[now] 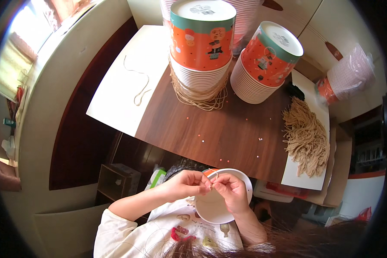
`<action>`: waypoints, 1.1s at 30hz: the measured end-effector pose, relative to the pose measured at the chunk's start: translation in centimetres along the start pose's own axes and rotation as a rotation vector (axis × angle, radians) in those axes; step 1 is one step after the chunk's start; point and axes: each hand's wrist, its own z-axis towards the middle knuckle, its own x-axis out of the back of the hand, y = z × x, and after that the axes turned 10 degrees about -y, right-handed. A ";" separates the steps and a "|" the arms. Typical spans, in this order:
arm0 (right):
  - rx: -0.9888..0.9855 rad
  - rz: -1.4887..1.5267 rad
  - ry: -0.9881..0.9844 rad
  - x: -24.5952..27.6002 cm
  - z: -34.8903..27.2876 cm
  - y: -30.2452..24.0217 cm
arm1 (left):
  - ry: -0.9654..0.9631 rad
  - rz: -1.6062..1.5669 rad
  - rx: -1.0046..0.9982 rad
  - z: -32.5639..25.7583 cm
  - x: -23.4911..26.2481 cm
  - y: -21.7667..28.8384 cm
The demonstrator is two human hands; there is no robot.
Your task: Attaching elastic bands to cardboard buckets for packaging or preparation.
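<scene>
In my lap a white-lined paper bucket (pixel 213 210) rests with its open mouth toward me. Above its far rim, my left hand (pixel 191 185) and my right hand (pixel 231 191) meet fingertip to fingertip. Both are closed in a pinch on a thin tan cord (pixel 215 173), which loops up beside a small orange patch of the bucket's outside. The cord's ends between the fingers are too small to make out.
On the brown table (pixel 228 133) stand upside-down bucket stacks, one large (pixel 202 47) with cords around its base, one smaller (pixel 266 60). A heap of tan cords (pixel 307 139) lies right, a single cord (pixel 144 88) left. Small dots are scattered between. A plastic-wrapped stack (pixel 348 75) is far right.
</scene>
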 end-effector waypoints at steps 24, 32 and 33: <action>0.011 -0.021 0.057 0.8 -0.3 0.8 | 0.207 0.685 -0.225 1.4 -0.6 1.9; 0.015 0.012 0.048 1.0 -0.3 0.7 | 0.097 0.313 -0.108 1.9 -0.5 2.6; 0.018 0.029 0.044 1.0 -0.3 0.7 | 0.095 0.314 -0.108 2.0 -0.6 2.6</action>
